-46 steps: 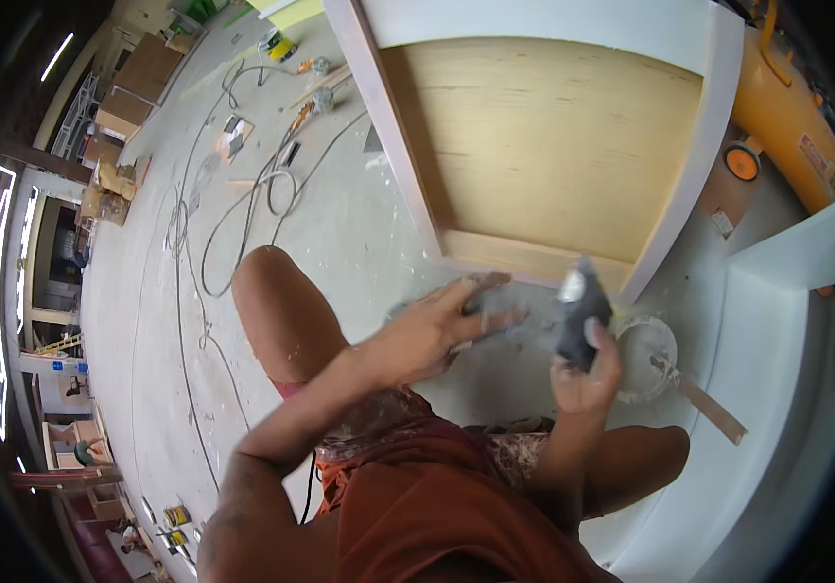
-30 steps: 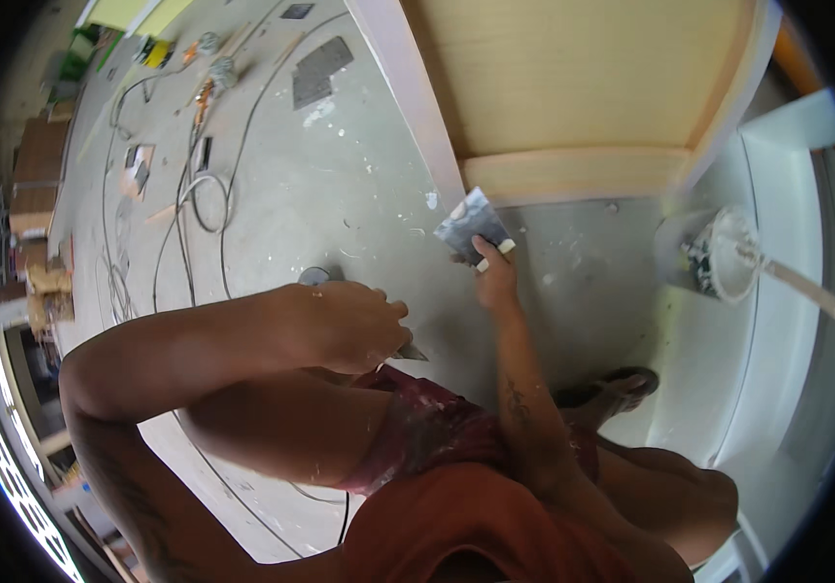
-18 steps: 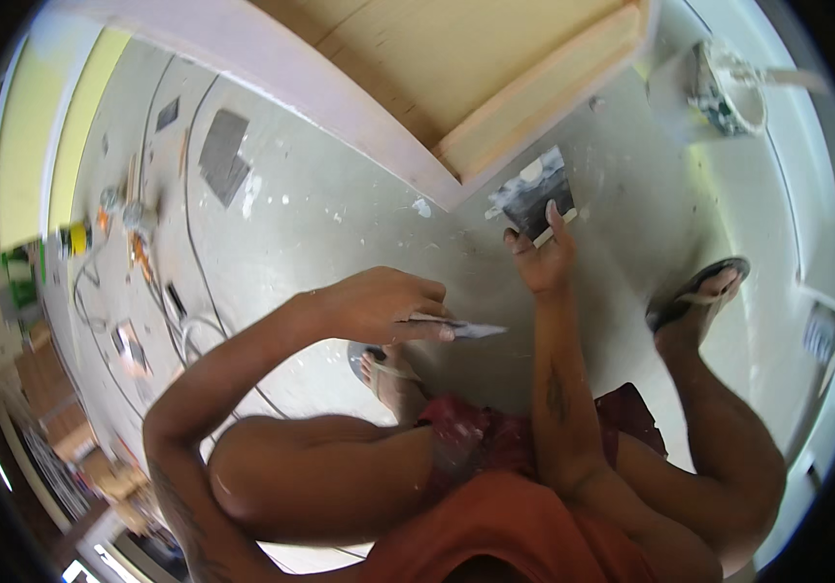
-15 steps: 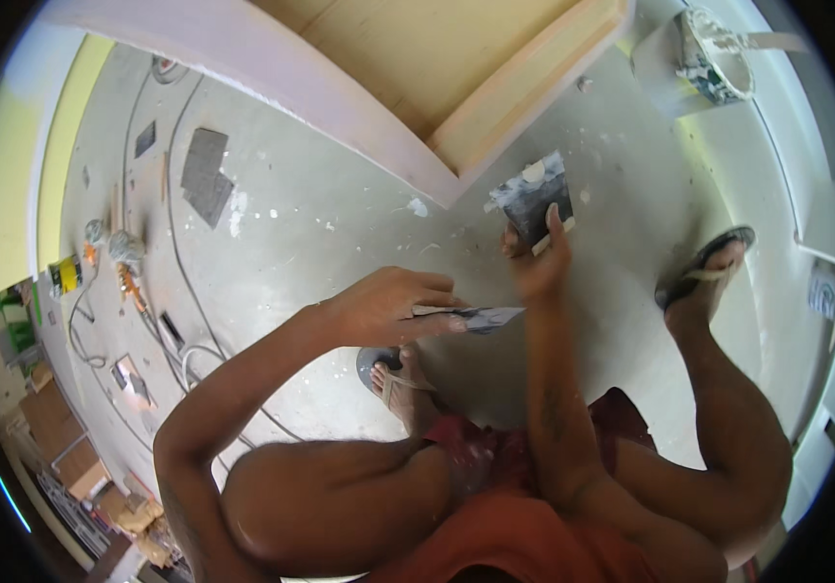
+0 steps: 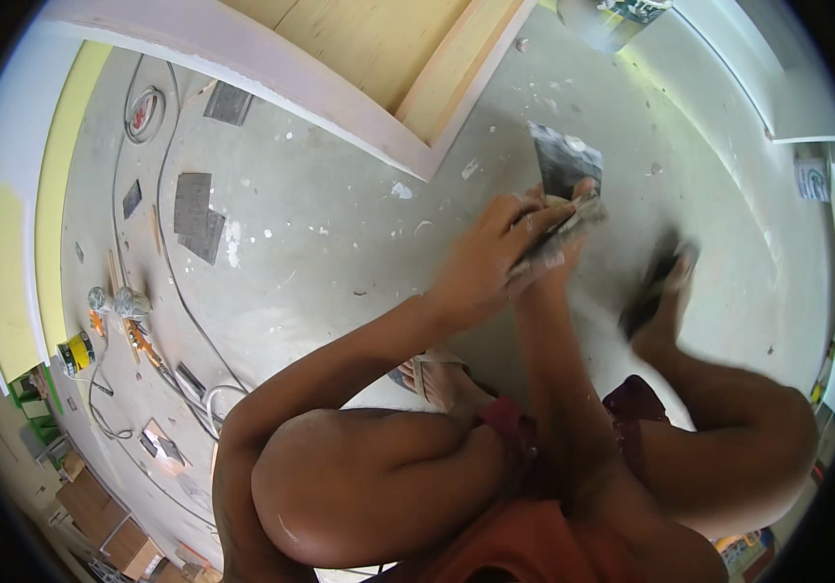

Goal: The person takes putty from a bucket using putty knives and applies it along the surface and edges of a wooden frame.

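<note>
My right hand (image 5: 556, 264) is closed on a dark flat putty spreader (image 5: 561, 165), its face smeared with white putty and its far edge pointing away from me. Close over it, my left hand (image 5: 490, 248) grips a second flat putty spreader (image 5: 563, 231), which is slightly blurred. This second blade crosses in front of the right hand and hides most of its fingers. Whether the two blades touch, I cannot tell. Just beyond the hands is the corner of a wooden panel (image 5: 427, 160) with a pale painted edge and a bare plywood inside.
At the upper right a putty-stained bucket (image 5: 607, 24) is cut off by the view's edge. Grey sandpaper sheets (image 5: 194, 209), cables (image 5: 179, 262) and an orange-handled tool (image 5: 140, 340) lie on the floor at left, near a yellow-black can (image 5: 75, 353). My sandalled feet flank the work area.
My left hand has moved right and away from me, bringing its spreader against or over my right hand. The view has shifted, and my right foot has drawn inward.
</note>
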Demonstrator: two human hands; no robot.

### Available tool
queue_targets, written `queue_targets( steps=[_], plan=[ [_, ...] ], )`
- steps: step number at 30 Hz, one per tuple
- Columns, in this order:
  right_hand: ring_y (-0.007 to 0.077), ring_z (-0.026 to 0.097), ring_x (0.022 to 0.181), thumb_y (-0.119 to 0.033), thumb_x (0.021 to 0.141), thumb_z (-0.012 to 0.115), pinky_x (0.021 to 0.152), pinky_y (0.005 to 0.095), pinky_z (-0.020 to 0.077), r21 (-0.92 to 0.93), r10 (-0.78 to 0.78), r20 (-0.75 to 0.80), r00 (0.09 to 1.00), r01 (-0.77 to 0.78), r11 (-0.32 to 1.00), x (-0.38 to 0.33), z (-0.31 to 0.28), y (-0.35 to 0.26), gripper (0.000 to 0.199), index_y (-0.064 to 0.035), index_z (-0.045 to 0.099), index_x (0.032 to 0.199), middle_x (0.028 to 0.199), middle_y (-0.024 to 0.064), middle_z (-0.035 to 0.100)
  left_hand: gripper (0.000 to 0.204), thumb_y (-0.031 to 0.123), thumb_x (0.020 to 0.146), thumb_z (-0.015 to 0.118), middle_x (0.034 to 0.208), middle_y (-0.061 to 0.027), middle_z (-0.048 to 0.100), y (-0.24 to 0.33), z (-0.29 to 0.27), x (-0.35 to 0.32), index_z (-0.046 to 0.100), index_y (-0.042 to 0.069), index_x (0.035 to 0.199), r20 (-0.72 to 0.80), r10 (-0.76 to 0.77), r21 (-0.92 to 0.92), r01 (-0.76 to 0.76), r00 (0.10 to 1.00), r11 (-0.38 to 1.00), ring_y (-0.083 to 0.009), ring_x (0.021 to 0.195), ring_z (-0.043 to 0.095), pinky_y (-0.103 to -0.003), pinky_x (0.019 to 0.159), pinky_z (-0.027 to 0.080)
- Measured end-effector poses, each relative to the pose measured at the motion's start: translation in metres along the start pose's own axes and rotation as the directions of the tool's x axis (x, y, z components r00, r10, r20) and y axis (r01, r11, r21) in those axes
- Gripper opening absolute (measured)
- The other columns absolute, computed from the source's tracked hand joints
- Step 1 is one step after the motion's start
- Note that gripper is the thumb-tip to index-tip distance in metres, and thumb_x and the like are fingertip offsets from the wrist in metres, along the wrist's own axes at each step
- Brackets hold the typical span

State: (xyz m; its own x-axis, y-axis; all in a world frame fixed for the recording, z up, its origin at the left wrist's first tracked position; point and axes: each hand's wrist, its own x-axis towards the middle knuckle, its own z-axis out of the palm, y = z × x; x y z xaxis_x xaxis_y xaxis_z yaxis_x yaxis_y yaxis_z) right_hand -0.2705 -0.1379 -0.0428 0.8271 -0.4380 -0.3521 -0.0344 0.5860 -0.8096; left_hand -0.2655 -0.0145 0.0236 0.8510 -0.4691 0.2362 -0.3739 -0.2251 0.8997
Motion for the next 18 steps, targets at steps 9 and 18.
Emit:
queue_targets(
  steps=[9,18],
  plan=[
    [0.0114,0.042,0.048,-0.043,0.103,0.045,0.042,0.0270,0.0301,0.110,0.087,-0.200,0.976,-0.066,0.992,0.039,-0.004,-0.040,0.036,-0.0087,0.049,0.096,0.061,0.0037,0.047,0.095,0.052,0.085,0.063,0.162,-0.0123,0.016,-0.001,-0.111,0.017,0.017,0.008,0.156,0.152,-0.316,0.980,-0.184,0.936,-0.074,-0.0271,0.150,0.014,-0.051,0.121,0.011],
    [0.0114,0.042,0.047,-0.042,0.103,0.047,0.041,0.0260,0.0293,0.182,0.142,-0.315,0.938,-0.087,0.979,0.038,-0.008,-0.053,0.036,-0.0100,0.047,0.085,0.058,0.0026,0.045,0.052,0.032,0.095,0.049,0.142,-0.0129,0.049,-0.074,-0.059,-0.005,0.051,0.004,0.139,0.702,-0.711,0.695,-0.251,0.037,0.673,-0.0255,0.133,0.045,-0.045,0.121,0.016]
  ],
)
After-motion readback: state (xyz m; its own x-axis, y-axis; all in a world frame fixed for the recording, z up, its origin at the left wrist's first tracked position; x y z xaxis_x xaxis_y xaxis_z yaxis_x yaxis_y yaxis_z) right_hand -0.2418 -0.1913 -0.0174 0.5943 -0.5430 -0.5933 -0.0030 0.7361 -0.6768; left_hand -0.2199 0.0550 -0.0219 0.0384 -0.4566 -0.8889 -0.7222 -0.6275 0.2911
